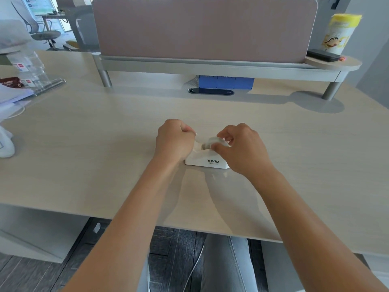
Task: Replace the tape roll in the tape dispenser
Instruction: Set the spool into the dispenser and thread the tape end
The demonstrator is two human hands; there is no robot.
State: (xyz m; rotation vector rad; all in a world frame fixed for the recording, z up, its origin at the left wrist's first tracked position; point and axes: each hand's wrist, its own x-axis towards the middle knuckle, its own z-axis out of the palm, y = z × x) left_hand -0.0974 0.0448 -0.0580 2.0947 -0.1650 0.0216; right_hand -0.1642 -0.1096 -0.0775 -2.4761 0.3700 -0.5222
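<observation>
Head view: white tape dispenser [207,160] sat on the desk [105,144] between both hands. Right hand [242,150] curled over the tape roll [214,142] seated in the dispenser, thumb and fingertips pinching its sides. Left hand [173,141] was fisted just left of the dispenser, apparently pinching the tape's free end; contact too blurred to confirm.

1. The dispenser [207,160] is white with black lettering.
2. The tape roll [212,142] is pale, whitish.
3. The desk [105,133] is light beige woodgrain.
4. The divider [204,28] is dusty pink.
5. The box [226,82] is blue.
6. The canister [339,32] is white with a yellow lid and a cartoon print.
7. The case [322,55] is black.
</observation>
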